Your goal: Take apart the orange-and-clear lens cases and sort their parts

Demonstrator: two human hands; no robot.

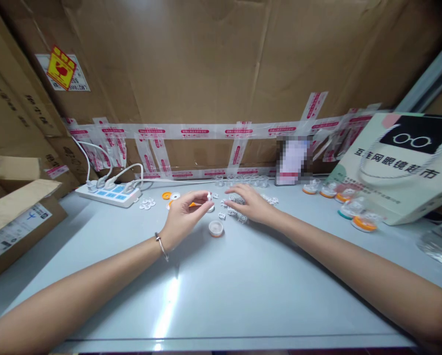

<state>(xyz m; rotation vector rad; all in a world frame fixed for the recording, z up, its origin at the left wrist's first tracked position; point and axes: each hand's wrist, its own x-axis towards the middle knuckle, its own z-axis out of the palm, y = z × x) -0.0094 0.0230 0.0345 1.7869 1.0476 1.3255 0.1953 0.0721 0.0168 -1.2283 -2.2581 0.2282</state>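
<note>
Two hands over small parts on a grey table [221, 296].
Cardboard wall [206, 74] behind, printed bag [402, 167] at right, power strip [108, 193] at left. The right hand [250, 203] lies spread, fingers loose, on scattered white parts [231, 213]. The left hand [180, 217] pinches one white piece [208, 196] just above a round cap [215, 228].

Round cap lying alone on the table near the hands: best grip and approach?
Pinch the round cap across its rim, straight down from above. It lies flat on the table, seemingly open side up, with a low wall, so a side approach finds little to hold. It sits apart from the white pieces under the right hand, leaving the rim free.
</note>
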